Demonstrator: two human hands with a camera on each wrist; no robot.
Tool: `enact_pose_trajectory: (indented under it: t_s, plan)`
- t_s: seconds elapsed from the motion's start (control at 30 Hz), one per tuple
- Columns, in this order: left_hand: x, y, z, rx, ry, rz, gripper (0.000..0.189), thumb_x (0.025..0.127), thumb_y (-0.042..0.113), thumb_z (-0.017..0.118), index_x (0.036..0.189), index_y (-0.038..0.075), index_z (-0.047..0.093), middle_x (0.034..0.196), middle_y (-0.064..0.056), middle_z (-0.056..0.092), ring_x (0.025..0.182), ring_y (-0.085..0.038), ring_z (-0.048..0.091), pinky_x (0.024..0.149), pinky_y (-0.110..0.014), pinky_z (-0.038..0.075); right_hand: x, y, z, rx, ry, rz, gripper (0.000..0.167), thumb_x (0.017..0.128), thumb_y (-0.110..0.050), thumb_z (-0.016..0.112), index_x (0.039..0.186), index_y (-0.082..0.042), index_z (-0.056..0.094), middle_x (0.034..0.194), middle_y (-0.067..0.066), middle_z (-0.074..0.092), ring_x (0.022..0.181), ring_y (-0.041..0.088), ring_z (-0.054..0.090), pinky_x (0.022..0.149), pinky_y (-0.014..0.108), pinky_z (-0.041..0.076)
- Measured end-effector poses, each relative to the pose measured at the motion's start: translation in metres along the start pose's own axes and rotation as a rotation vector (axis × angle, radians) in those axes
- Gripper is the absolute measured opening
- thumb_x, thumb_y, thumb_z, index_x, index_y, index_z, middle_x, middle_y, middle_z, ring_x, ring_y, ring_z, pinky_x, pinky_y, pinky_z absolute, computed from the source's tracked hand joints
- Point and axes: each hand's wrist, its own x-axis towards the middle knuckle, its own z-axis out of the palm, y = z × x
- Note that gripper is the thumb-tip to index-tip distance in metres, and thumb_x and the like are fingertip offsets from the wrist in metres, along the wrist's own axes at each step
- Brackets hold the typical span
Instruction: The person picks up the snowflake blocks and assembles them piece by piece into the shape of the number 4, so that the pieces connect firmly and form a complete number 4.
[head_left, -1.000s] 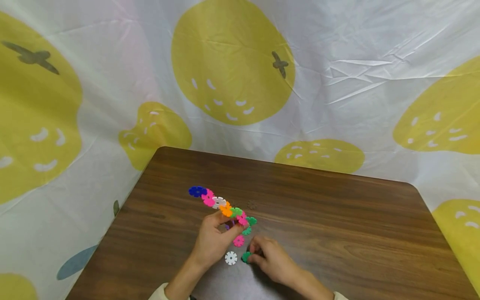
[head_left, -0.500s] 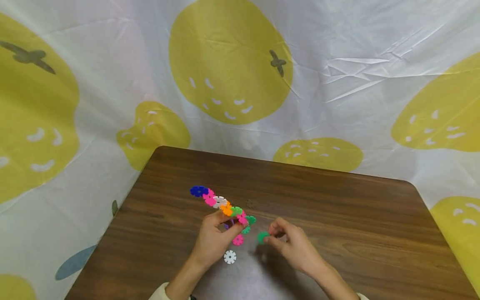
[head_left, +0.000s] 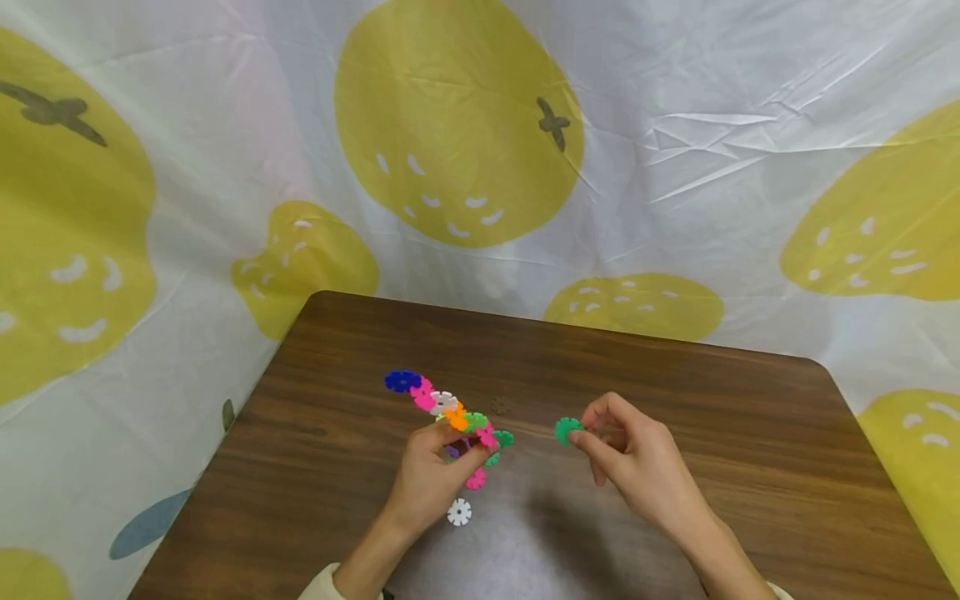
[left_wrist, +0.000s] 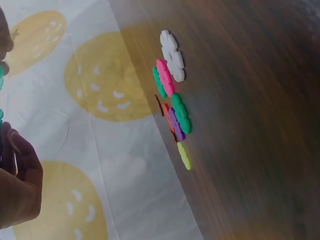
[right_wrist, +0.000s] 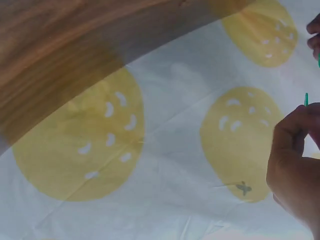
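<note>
In the head view my left hand (head_left: pixel 438 475) pinches a chain of interlocking snowflake discs (head_left: pixel 455 415) between thumb and fingers. Blue, pink, white, orange, light green and pink discs run along it, and a green one (head_left: pixel 505 438) appears to end it. To the right, my right hand (head_left: pixel 637 454) pinches a single green snowflake disc (head_left: pixel 567 431) above the table, apart from the chain. The left wrist view catches my left hand (left_wrist: pixel 20 182) at its left edge. In the right wrist view the disc (right_wrist: pixel 306 99) shows edge-on above my right hand (right_wrist: pixel 297 155).
Loose discs lie on the wooden table (head_left: pixel 712 442) under and near my left hand: white (head_left: pixel 459 512), pink (head_left: pixel 476 479), brown (head_left: pixel 501 405), and purple (left_wrist: pixel 176 124), green (left_wrist: pixel 181 114) and yellow (left_wrist: pixel 184 155) ones. A fruit-patterned sheet (head_left: pixel 637 167) hangs behind the table.
My right hand has lifted the green disc off the table and carried it right and away from me. My left hand and the chain have barely shifted.
</note>
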Motion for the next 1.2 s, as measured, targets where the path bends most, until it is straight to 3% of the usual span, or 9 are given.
enact_pose_trajectory:
  t_s: [0.1, 0.33, 0.53, 0.83, 1.03, 1.2]
  plan:
    - [0.000, 0.001, 0.001, 0.001, -0.008, -0.005, 0.007, 0.087, 0.011, 0.082, 0.091, 0.012, 0.077, 0.073, -0.006, 0.068, 0.064, -0.004, 0.058, 0.059, -0.023, 0.052, 0.000, -0.005, -0.001, 0.010, 0.006, -0.018, 0.019, 0.094, -0.029, 0.076, 0.098, -0.021, 0.059, 0.057, -0.005, 0.054, 0.048, 0.008, 0.052, 0.048, 0.023, 0.036]
    - [0.001, 0.001, 0.006, 0.025, -0.007, 0.055, 0.005, 0.088, 0.009, 0.081, 0.089, 0.009, 0.076, 0.070, -0.004, 0.064, 0.065, -0.004, 0.055, 0.057, -0.023, 0.051, 0.004, -0.014, 0.001, -0.006, 0.052, -0.114, 0.016, 0.095, -0.022, 0.075, 0.107, -0.020, 0.064, 0.078, -0.007, 0.067, 0.053, 0.007, 0.057, 0.049, 0.024, 0.046]
    - [0.001, 0.001, 0.010, 0.045, 0.015, 0.088, 0.006, 0.087, 0.011, 0.082, 0.090, 0.013, 0.077, 0.072, -0.002, 0.067, 0.065, -0.003, 0.056, 0.056, -0.022, 0.051, 0.008, -0.020, 0.005, -0.055, 0.095, -0.205, 0.020, 0.093, -0.013, 0.076, 0.110, -0.018, 0.067, 0.074, -0.012, 0.067, 0.055, 0.003, 0.056, 0.050, 0.023, 0.049]
    - [0.002, -0.001, 0.018, 0.068, 0.030, 0.182, 0.008, 0.085, 0.007, 0.083, 0.090, 0.012, 0.078, 0.073, -0.001, 0.068, 0.066, 0.000, 0.055, 0.055, -0.022, 0.050, 0.010, -0.026, 0.014, -0.105, 0.093, -0.301, 0.021, 0.093, -0.007, 0.075, 0.112, -0.015, 0.069, 0.078, -0.011, 0.070, 0.061, 0.000, 0.061, 0.057, 0.022, 0.056]
    - [0.003, 0.000, 0.021, 0.103, 0.015, 0.241, 0.011, 0.085, 0.001, 0.080, 0.093, 0.009, 0.078, 0.074, -0.002, 0.069, 0.067, -0.002, 0.057, 0.054, -0.025, 0.052, 0.010, -0.028, 0.021, -0.138, 0.098, -0.342, 0.019, 0.093, -0.007, 0.075, 0.110, -0.014, 0.071, 0.079, -0.011, 0.070, 0.063, -0.004, 0.059, 0.058, 0.020, 0.055]
    - [0.002, 0.003, 0.021, 0.136, 0.007, 0.239, 0.011, 0.084, 0.000, 0.079, 0.091, 0.009, 0.078, 0.074, -0.001, 0.069, 0.067, 0.000, 0.056, 0.053, -0.031, 0.054, 0.010, -0.028, 0.024, -0.146, 0.096, -0.352, 0.018, 0.093, -0.007, 0.075, 0.109, -0.015, 0.071, 0.076, -0.012, 0.070, 0.062, -0.005, 0.058, 0.055, 0.019, 0.053]
